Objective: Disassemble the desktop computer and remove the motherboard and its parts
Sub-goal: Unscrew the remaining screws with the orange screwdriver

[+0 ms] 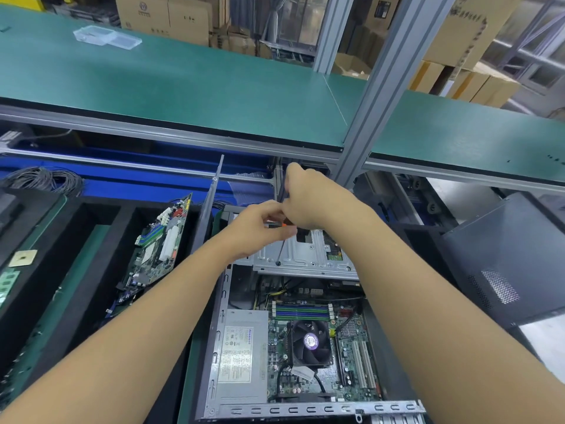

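Open desktop case point(308, 410) lies flat on the desk point(189, 393) at 6 o'clock. Motherboard point(351, 356) is seated inside, right of centre. CPU fan point(310, 342) is mounted in the middle of it, and RAM slots point(301, 312) are seen just beyond the fan. Power supply point(238, 353) is fitted along the case wall at 9 o'clock from the fan. Metal drive cage point(308, 255) is fixed at the 12 o'clock end of the case.

Both forearms are stretched over the case, with the hands together above the cage. Screwdriver point(282, 247) is held nearly upright, tip set on the cage near its 9 o'clock edge. Right hand point(308, 200) is wrapped round the handle from above. Left hand point(256, 231) is curled, fingertips pinched at the orange collar below the handle.

At 9 o'clock a second, loose motherboard point(156, 246) is propped on edge in a black foam tray point(91, 270). A black side panel point(513, 261) is leaned at 3 o'clock. A cable bundle point(46, 179) is seen at 10 o'clock.

Beyond, a green shelf point(183, 84) is spanned across the frame, with a clear plastic box point(107, 36) on it at 11 o'clock. Cardboard boxes point(165, 13) are stacked behind at 12 o'clock.
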The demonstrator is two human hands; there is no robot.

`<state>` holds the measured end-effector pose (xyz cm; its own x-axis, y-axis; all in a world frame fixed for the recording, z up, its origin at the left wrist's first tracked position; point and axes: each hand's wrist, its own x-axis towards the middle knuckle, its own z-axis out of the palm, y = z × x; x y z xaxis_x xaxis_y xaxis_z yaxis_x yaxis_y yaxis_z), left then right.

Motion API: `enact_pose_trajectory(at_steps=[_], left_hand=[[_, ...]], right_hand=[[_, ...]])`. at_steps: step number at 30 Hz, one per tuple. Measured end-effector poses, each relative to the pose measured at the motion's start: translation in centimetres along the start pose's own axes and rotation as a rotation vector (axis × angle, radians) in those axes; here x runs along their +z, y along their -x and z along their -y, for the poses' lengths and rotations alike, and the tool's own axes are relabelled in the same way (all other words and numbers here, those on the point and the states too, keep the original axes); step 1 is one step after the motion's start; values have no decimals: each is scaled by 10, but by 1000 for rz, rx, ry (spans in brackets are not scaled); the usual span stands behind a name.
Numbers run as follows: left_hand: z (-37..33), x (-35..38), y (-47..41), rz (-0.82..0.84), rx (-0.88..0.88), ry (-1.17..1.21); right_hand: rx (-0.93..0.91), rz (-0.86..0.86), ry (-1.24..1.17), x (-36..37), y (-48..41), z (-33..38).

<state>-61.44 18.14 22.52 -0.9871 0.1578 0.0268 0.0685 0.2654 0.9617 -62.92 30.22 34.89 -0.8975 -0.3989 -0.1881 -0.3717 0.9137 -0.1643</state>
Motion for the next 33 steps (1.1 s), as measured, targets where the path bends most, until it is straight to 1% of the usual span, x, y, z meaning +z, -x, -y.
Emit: enact_pose_trajectory(at_steps=[2, 4, 6, 8, 10, 11, 13, 15, 17, 18, 21, 23, 25, 28, 29, 31, 33], left_hand=[[1, -3, 2, -7, 12, 52], [2, -2, 1, -46, 29, 40], [1, 1, -1, -82, 29, 36], [0, 5, -3, -115, -19, 21], [-1, 10, -6, -115, -56, -46], [-2, 12, -6, -98, -47, -58], [-2, 13, -5, -58, 2, -15], [-1, 9, -1, -33, 30, 50], [0, 5, 2, -35, 34, 50], [0, 5, 2, -53, 25, 25], [-6, 12, -2, -127, -21, -65], [-11, 17, -3, -145, -35, -110], [-8, 20, 0, -178, -29, -86], [-2, 20, 17, -364, -74, -69], [0, 21, 22, -390, -101, -69], [2, 25, 32, -384, -136, -57], [3, 28, 39, -427, -173, -82]], right_hand=[[-11, 48, 13, -2, 0, -1], [-6, 67, 5, -1, 0, -1], [17, 33, -16, 2, 0, -1], [50, -41, -36, 5, 1, 0], [45, -101, -37, 8, 1, 1], [24, -106, -40, 9, 0, 1], [-10, -65, -48, 8, 0, 1], [-25, 12, -58, 4, 0, 1], [-25, 52, -60, 1, 1, 1], [-21, 44, -55, 1, 2, 1], [17, -41, -57, 7, 3, 2], [16, -105, -67, 13, 2, 1], [2, -144, -106, 17, 0, -2], [-29, -186, -169, 18, 1, -11], [-42, -207, -182, 17, 2, -13], [-74, -253, -198, 15, 3, -16], [-87, -282, -203, 11, 3, -18]])
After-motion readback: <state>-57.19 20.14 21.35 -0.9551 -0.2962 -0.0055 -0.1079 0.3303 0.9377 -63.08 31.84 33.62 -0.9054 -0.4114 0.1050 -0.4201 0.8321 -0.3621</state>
